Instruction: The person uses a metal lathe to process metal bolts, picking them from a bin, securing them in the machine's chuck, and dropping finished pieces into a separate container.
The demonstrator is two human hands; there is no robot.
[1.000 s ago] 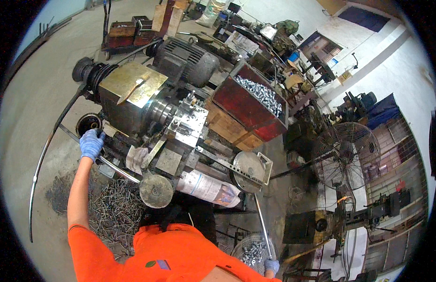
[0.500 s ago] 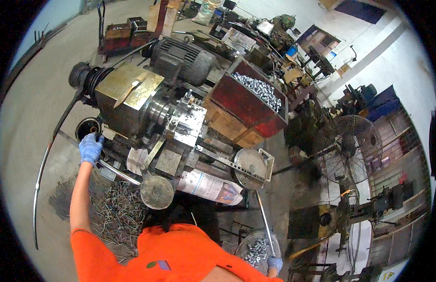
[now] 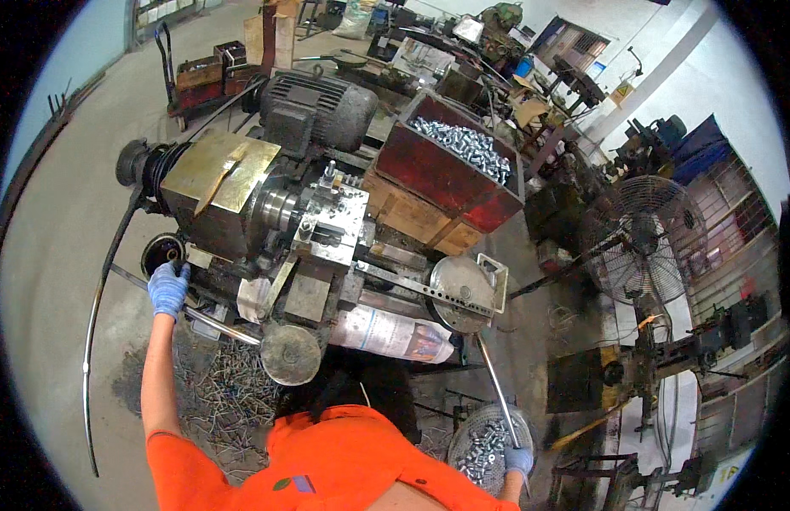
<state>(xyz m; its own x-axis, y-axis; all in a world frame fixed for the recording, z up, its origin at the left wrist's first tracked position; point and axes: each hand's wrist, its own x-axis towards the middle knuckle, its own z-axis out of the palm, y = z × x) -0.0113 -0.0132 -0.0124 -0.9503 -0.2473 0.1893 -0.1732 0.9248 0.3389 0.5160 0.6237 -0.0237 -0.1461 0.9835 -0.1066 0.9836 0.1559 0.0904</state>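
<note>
My left hand, in a blue glove, reaches to a dark round cup at the left end of a small lathe-like machine. Its fingers are bent at the cup's rim beside a small ring; what they pinch, if anything, is hidden. Far to the right, my gloved right hand is wrapped round the lower end of a long shiny metal lever. This lever slopes up to a round metal disc on the machine. Beneath the hand stands a wire-mesh basket holding small metal sleeves.
A red metal bin full of shiny sleeves sits on a wooden crate behind the machine. Metal shavings cover the floor at left. A motor is mounted behind, and a large fan stands at right.
The view has shifted slightly, so most things sit a little differently in the picture. My left hand stays at the cup and my right hand stays on the lever.
</note>
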